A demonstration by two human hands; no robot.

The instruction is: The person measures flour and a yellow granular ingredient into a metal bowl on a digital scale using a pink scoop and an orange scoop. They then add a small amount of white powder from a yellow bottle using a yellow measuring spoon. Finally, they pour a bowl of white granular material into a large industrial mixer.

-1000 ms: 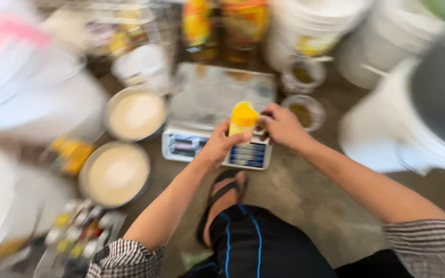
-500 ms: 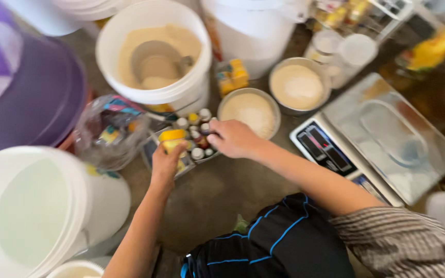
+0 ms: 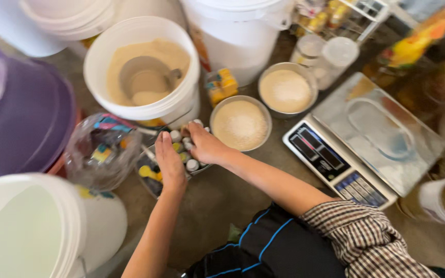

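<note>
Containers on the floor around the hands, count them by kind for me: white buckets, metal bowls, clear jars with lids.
White buckets: 4, the powder bucket with a scoop, the near-left bucket, the stacked buckets at top left, the big top-centre bucket
Metal bowls of powder: 2, near bowl, far bowl
Clear lidded jars: 2, and
Total: 8
</note>
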